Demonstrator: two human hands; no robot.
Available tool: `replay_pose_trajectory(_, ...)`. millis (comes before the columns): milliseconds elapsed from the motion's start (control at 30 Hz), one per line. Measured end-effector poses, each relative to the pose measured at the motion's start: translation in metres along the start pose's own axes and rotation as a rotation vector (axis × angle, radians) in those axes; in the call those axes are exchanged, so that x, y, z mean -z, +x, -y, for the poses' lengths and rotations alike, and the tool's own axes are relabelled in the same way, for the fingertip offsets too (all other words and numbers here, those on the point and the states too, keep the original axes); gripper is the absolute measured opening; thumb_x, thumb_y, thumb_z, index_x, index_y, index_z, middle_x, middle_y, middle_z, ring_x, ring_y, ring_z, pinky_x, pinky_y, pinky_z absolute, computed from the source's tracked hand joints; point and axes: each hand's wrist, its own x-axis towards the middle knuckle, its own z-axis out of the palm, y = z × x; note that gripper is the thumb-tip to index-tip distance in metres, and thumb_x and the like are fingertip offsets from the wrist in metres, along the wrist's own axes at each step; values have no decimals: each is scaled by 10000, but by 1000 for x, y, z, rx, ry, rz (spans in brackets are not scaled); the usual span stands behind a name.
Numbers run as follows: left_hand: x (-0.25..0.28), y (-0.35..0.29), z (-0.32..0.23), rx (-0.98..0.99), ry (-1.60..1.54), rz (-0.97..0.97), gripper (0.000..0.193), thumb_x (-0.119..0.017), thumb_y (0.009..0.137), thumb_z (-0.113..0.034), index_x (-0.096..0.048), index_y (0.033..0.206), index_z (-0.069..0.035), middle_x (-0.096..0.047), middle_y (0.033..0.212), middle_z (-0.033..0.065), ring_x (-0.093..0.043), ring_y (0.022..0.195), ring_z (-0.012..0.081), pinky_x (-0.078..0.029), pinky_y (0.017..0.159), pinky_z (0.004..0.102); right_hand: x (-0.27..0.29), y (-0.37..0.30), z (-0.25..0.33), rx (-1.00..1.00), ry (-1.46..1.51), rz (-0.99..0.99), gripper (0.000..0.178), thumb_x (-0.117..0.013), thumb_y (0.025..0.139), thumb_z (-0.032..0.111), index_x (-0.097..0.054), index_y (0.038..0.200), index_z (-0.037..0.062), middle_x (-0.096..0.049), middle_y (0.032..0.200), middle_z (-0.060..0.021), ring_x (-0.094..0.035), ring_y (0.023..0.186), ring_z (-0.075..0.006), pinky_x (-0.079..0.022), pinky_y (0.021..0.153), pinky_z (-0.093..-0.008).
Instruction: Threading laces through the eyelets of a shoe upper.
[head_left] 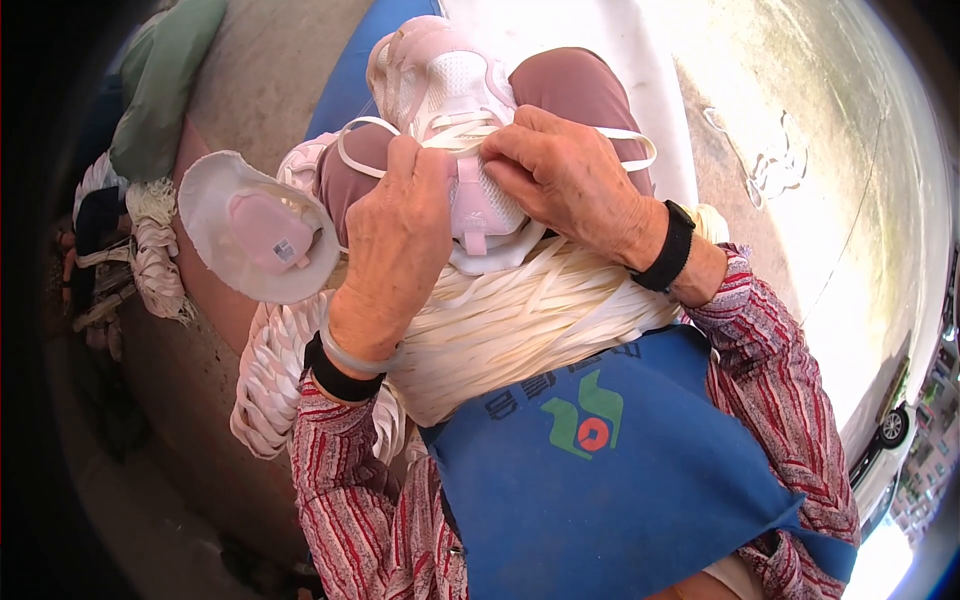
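A pink and white sneaker upper [470, 78] rests between my knees, its pink tongue pull tab [475, 243] toward me. White shoelace [643, 150] crosses its eyelet area and loops out on both sides. My left hand [400, 225] pinches the lace left of the tongue, fingers closed. On the other side, my right hand [565, 175] is also closed in a pinch on the lace; its fingertips partly hide what they grip. Under both wrists, a thick bundle of cream laces [530, 310] lies across my lap.
To the left is a white sheet-like piece with a pink tongue [265, 232]. Pinkish-white braided laces [270, 370] hang below it. My blue apron [600, 500] covers my lap. Loose laces [775, 170] lie on the ground at right; a white car [890, 430] stands beyond.
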Motion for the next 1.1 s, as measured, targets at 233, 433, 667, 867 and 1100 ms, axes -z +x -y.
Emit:
replay_pose_trajectory(233,6,10,2,-37,-186,-9,159,-652,851,-24,-579,992,-30,-549,924,134,-591,858,347,-481,692,437,0,0,-5,20,13,-45,129,-642,871,162,-665,873,36,-602,826,-99,-641,746,-299,-531,646,-408)
replay_pose_trajectory(433,15,7,-2,-7,-120,-25,131,-653,843,-8,-611,964,-36,-552,920,125,-578,867,334,-472,719,415,1,0,-1,-26,23,-5,107,-669,870,92,-677,958,32,-623,866,-109,-628,761,-289,-508,673,-367)
replay_pose_trajectory(667,-1,3,0,82,-218,-40,96,-646,862,0,-621,955,-13,-543,910,137,-586,810,299,-485,678,389,0,-1,-2,22,45,-18,108,-671,869,91,-677,962,37,-610,857,-108,-618,740,-288,-504,669,-366)
replay_pose_trajectory(867,0,3,3,139,-361,-103,87,-651,870,-47,-632,951,-24,-567,912,146,-606,821,347,-490,701,424,2,-2,-2,44,27,-9,122,-675,870,109,-676,972,41,-596,848,-111,-617,732,-293,-503,651,-377)
replay_pose_trajectory(1100,-6,5,2,115,-317,-113,114,-656,856,-38,-649,970,-39,-580,922,122,-611,828,318,-490,712,403,2,-2,2,127,-164,30,101,-676,847,109,-639,920,48,-575,837,-82,-617,689,-279,-499,596,-374)
